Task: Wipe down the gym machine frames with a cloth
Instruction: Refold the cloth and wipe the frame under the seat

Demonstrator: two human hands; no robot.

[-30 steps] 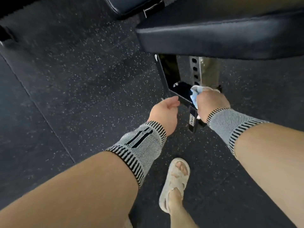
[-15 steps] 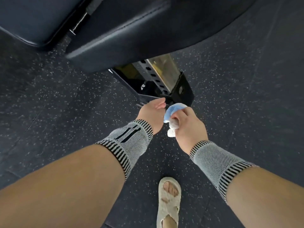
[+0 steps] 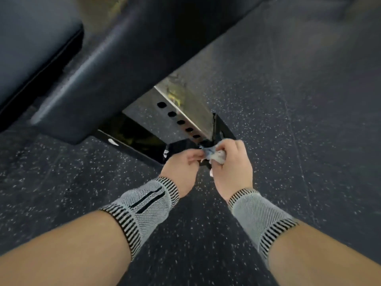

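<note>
A small blue-and-white cloth is bunched between my two hands, just in front of the machine's black base frame. My right hand grips the bulk of the cloth in curled fingers. My left hand pinches the cloth's left end with fingertips and thumb. Behind them a metal post with a row of holes rises from the black frame up under the seat. Both wrists wear grey knitted bands.
A long dark padded seat hangs over the frame and hides its upper part. A second dark pad sits at the upper left. Speckled black rubber floor lies all around.
My right hand came off the frame with the cloth and met my left hand, which now pinches the cloth too. The view swung, and my sandalled foot left the picture.
</note>
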